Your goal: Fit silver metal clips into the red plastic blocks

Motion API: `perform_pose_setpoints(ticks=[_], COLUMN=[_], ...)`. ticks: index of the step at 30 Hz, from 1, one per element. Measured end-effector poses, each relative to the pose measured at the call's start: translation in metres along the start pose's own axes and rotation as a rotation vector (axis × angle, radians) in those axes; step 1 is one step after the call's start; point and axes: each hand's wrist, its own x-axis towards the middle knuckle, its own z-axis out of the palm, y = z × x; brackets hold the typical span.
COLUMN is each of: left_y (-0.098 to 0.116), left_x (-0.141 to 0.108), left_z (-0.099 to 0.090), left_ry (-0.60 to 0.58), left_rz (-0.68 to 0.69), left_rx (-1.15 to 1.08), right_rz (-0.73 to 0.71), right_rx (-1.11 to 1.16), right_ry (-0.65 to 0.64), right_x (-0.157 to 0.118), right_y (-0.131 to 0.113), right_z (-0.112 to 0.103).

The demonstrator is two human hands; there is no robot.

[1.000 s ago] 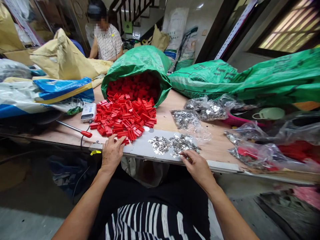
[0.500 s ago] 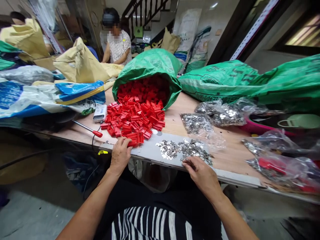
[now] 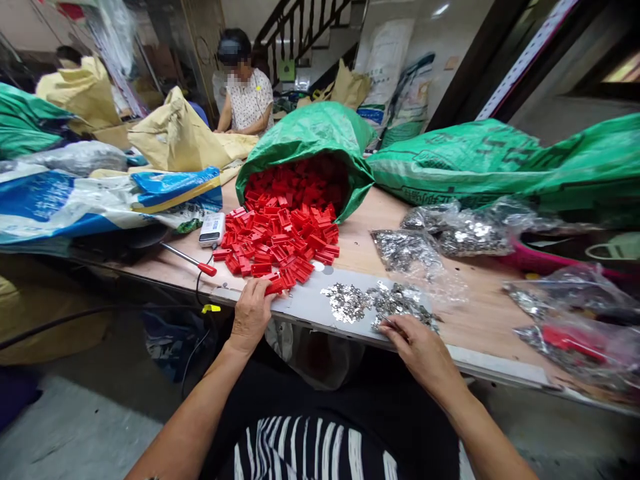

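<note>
My left hand (image 3: 253, 316) is at the table's front edge, its fingers closed on a red plastic part (image 3: 275, 285) at the near end of a pile of red plastic parts (image 3: 280, 237). The pile spills from a green woven sack (image 3: 310, 130) lying on its side. My right hand (image 3: 423, 348) is pinched closed at the near side of a heap of small metal pieces (image 3: 397, 301). Whatever lies between its fingertips is too small to make out. Another heap of shiny metal pieces (image 3: 346, 303) lies between my hands on a grey sheet (image 3: 307, 300).
A red-handled metal lever (image 3: 187, 258) and a white device (image 3: 213, 229) stand left of the pile. Clear bags of metal pieces (image 3: 407, 252) and a pink basin (image 3: 537, 257) lie to the right. Green sacks (image 3: 460, 150) line the back. Another person (image 3: 247, 100) sits beyond.
The view has turned slightly left, so everything sits further right in the picture. Both hands stay close to the same spots on the table, the left by the red parts, the right by the metal heap.
</note>
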Motion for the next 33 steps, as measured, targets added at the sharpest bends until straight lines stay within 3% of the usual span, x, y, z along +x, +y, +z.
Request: perform_pose_setpoints(ticks=[6,9,11,13,16,19,22,27,33], left_y=[0.005,0.012,0.022,0.035,0.058,0.075,0.084,0.084,0.082], left_x=[-0.014,-0.021,-0.023,-0.024,-0.025,-0.026,-0.027,-0.031,-0.034], left_z=[-0.01,-0.011,-0.011,-0.011,-0.013,-0.016,-0.016,-0.013,-0.01], left_ry=[0.023,0.062,0.063,0.006,-0.209,-0.392,-0.464,-0.479,-0.453], left_rz=[-0.04,-0.18,-0.372,-0.594,-0.862,-0.977,-1.03,-1.098,-1.221], left_rx=[-0.08,-0.251,-0.508,-0.913,-1.491,-1.765,-1.88,-1.962,-1.961], right_rz=[0.05,0.053,0.047,0.056,0.083,0.068,0.03,-0.037,-0.088], right_rx=[-0.028,-0.029,-0.014,0.025,0.12,0.233,0.352,0.511,0.491], right_ry=[-0.061,-0.062,-0.043,-0.028,-0.012,0.012,-0.032,-0.121,-0.107], right_x=[0.003,0.004,0.005,0.006,0.007,0.007,0.007,0.004,0.005], right_y=[-0.008,-0.01,-0.011,-0.014,-0.021,-0.031,-0.046,-0.072,-0.09], right_z=[-0.005,-0.007,-0.009,-0.01,-0.012,-0.012,-0.012,-0.01,-0.007])
